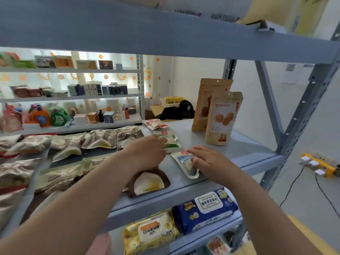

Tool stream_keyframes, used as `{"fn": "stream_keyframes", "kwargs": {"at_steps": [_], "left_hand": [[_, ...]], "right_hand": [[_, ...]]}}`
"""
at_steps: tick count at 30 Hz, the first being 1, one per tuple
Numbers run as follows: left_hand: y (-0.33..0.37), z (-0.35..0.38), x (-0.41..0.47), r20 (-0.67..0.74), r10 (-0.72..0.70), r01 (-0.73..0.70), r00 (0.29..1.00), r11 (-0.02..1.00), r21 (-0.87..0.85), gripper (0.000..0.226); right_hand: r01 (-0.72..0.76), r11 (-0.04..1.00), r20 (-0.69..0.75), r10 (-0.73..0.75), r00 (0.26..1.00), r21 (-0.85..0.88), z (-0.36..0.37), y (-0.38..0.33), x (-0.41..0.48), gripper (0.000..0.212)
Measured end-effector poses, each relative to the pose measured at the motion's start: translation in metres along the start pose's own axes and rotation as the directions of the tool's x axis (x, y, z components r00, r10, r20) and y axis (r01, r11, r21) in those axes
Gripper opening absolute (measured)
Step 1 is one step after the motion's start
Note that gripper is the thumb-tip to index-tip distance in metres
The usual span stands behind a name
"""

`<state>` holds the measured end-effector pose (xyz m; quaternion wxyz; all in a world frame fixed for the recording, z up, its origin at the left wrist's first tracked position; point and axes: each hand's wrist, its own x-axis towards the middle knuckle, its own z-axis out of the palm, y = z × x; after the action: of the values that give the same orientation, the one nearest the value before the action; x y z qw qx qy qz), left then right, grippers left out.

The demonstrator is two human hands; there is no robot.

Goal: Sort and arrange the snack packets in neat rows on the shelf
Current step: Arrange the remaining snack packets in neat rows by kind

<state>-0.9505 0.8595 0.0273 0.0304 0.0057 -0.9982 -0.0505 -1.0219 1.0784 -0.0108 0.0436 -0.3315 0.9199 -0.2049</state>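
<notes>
Pressing my spread right grip [209, 162] on a glossy blue-white packet [182, 160]; left grip [147, 153] at green-white packet [172, 142], closure I cannot tell

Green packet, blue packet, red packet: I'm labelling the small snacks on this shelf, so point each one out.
green packet [172, 142]: head view, on its uncovered right half.
blue packet [181, 160]: head view, on its uncovered upper left part.
red packet [156, 124]: head view, on its middle.

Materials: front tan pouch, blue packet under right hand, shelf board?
Front tan pouch: likely matte kraft paper, since it's dull brown with no glare. Blue packet: glossy plastic film with a shiny sealed edge. Shelf board: probably painted metal, going by the smooth grey-blue coat.
</notes>
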Motion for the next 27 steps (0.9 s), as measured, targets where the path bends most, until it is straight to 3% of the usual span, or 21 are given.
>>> {"fn": "stream_keyframes", "kwargs": {"at_steps": [4, 8, 16, 18, 22, 25, 27], "left_hand": [[-0.012, 0.011, 0.075, 0.092, 0.086, -0.091, 0.992, 0.994, 0.058, 0.050], [-0.012, 0.029, 0.120, 0.160, 0.070, -0.087, 0.985, 0.991, 0.099, 0.048], [-0.001, 0.038, 0.154, 0.154, 0.077, -0.100, 0.985, 0.984, 0.148, 0.047], [-0.005, 0.034, 0.159, 0.077, 0.095, -0.102, 0.993, 0.989, 0.103, 0.045], [-0.036, 0.021, 0.180, -0.172, -0.047, 0.027, 0.984, 0.992, -0.120, 0.038], [-0.061, 0.028, 0.198, -0.021, -0.204, 0.200, 0.979, 0.973, -0.111, 0.039], [-0.068, 0.038, 0.208, 0.075, -0.209, 0.214, 0.975, 0.974, -0.072, 0.040]], "right_hand": [[0.046, 0.999, 0.163, -0.046, 0.986, 0.003, 0.002, 0.007, 0.014, 0.052], [0.118, 0.993, 0.177, -0.116, 0.977, -0.001, 0.012, 0.015, 0.020, 0.059], [0.122, 0.992, 0.190, -0.113, 0.975, -0.035, 0.010, 0.032, 0.034, 0.064], [0.113, 0.994, 0.197, -0.108, 0.974, -0.014, 0.009, 0.033, 0.038, 0.064], [0.092, 0.994, 0.212, -0.101, 0.972, 0.053, 0.006, 0.031, 0.041, 0.064], [0.079, 0.980, 0.134, -0.104, 0.985, 0.182, 0.001, 0.027, 0.048, 0.059], [0.071, 0.970, 0.087, -0.093, 0.992, 0.231, -0.002, 0.024, 0.059, 0.054]]}}
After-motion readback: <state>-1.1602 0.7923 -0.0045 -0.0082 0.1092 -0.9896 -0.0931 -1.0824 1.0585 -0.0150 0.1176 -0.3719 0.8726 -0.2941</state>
